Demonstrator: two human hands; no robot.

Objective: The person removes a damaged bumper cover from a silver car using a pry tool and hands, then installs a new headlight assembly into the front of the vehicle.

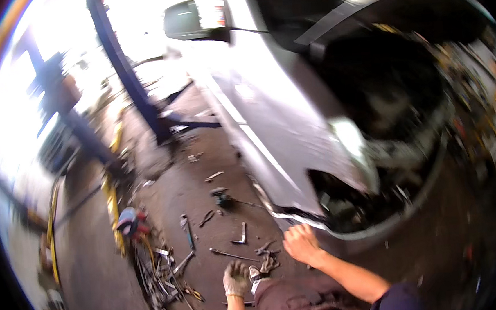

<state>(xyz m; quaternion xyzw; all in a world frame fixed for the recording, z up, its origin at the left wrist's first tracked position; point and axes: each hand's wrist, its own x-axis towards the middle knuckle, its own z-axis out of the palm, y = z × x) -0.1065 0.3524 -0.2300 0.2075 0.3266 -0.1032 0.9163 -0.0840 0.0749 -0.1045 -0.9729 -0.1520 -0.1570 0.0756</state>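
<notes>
My left hand (235,279), in a pale work glove with grey fingers, hangs above the floor near my shoe (254,273). Its fingers are loosely bent, and nothing shows in them. My right hand (302,245) is bare and closed, just below the front corner of a silver car (262,119). Whatever its curled fingers may hold is hidden. A loose-looking edge of the bumper (299,216) lies close beyond the knuckles; whether they touch, I cannot tell. Pliers (265,248), a long-handled tool (232,254) and an L-shaped tool (242,233) lie on the floor nearby.
Several hand tools (167,272) lie heaped at the left, beside a red and blue object (132,222). A green power tool (221,196) rests near the car. A blue lift post (131,77) stands beyond. The car's front end (390,114) is opened up.
</notes>
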